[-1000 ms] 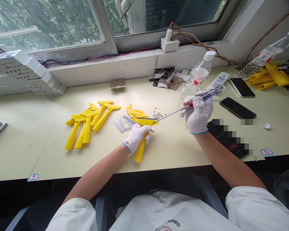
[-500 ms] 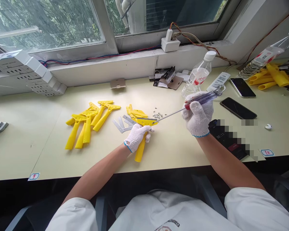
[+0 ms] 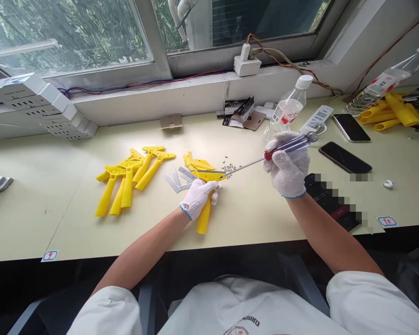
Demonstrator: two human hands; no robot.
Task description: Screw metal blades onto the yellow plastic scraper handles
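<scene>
Here, the gloved left hand [image 3: 198,197] has its fingers wrapped round a yellow plastic scraper [image 3: 203,218] just below the head, the handle's end pointing at the front edge of the cream table surface [image 3: 251,209]. The gloved right hand [image 3: 289,165] has its fingers curled tightly about a clear-handled screwdriver [image 3: 293,143], whose shaft slants down to the scraper's head and meets it near its right end; whether the tip sits in a screw is too small to tell. Just beyond the head, towards the surface's back edge, lie loose screws [image 3: 228,168] and yellow plates [image 3: 200,164], with flat steel blades [image 3: 172,183] beside the left hand. Farther left, between front and back edges, yellow scraper handles [image 3: 126,186] lie heaped, while a water bottle [image 3: 285,110] stands behind the right hand near the back edge
</scene>
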